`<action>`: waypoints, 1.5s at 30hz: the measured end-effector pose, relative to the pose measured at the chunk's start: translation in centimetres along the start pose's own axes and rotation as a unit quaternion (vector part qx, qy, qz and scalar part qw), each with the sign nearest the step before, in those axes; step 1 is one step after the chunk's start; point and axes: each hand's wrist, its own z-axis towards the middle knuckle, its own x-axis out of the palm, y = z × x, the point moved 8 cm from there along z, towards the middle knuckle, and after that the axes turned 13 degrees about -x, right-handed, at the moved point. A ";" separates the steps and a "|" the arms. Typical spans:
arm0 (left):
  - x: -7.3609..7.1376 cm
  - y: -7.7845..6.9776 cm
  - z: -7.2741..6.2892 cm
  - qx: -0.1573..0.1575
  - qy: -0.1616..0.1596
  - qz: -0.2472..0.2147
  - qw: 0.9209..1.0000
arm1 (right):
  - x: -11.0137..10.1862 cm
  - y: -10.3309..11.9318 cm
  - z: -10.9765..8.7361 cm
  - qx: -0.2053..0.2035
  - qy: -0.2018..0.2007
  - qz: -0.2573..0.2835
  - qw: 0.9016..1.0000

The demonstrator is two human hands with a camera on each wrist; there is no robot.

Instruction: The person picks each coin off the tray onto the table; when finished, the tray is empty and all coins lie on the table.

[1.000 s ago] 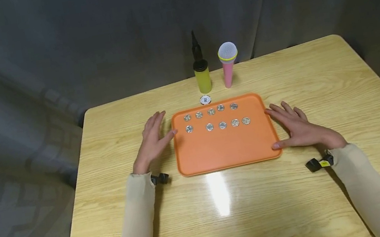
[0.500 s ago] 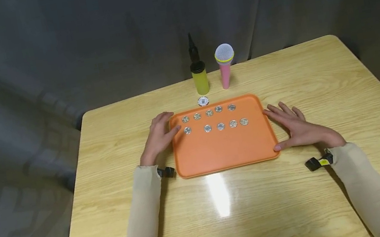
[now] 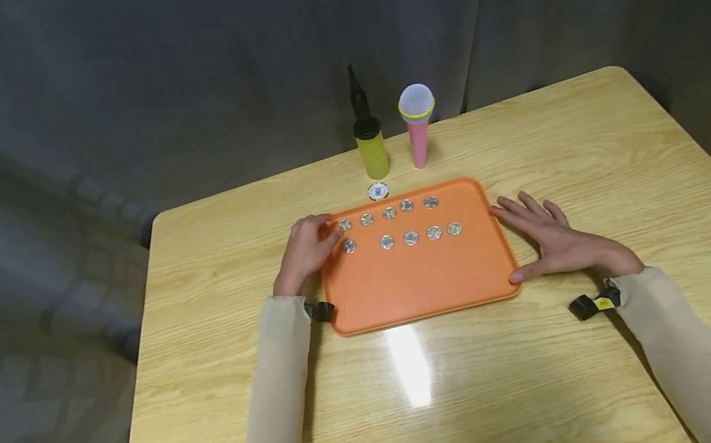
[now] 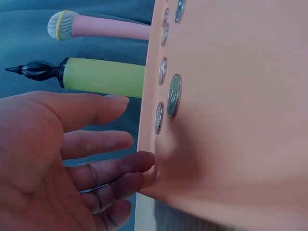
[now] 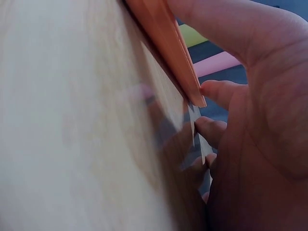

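Observation:
Two rows of silver coins (image 3: 389,213) lie in the far half of an orange tray (image 3: 422,281). My left hand (image 3: 306,252) reaches over the tray's far left corner, its loosely bent fingers right at the rim. Close to its thumb are the leftmost coins (image 3: 349,246). In the left wrist view nothing is pinched between thumb and fingers (image 4: 110,139). At the tray's right side my right hand (image 3: 552,239) spreads its fingers, with thumb and forefinger at the rim. The right wrist view shows the tray's edge (image 5: 178,62) beside that thumb and forefinger.
Behind the tray lies a white poker chip (image 3: 378,191). A yellow hand pump (image 3: 374,155) with a black nozzle stands upright there, beside a pink toy microphone (image 3: 419,136). Wooden tabletop (image 3: 496,386) surrounds the tray, and a dark curtain (image 3: 232,77) hangs behind.
My left hand has moved right, from beside the tray to over its far left corner, its fingers bending more. The right hand stays at the right rim. The coins keep their arrangement.

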 end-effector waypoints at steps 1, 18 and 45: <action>0.1 0.0 0.1 -0.004 0.003 0.004 1.000 | 0.0 0.0 0.0 0.002 0.000 -0.001 1.000; 0.6 -1.1 1.8 -0.036 0.010 0.051 0.998 | -0.1 0.0 0.0 0.008 0.005 -0.001 1.000; 1.0 -1.2 2.8 -0.068 -0.023 0.056 0.996 | 0.0 0.0 0.0 0.002 -0.005 0.002 1.000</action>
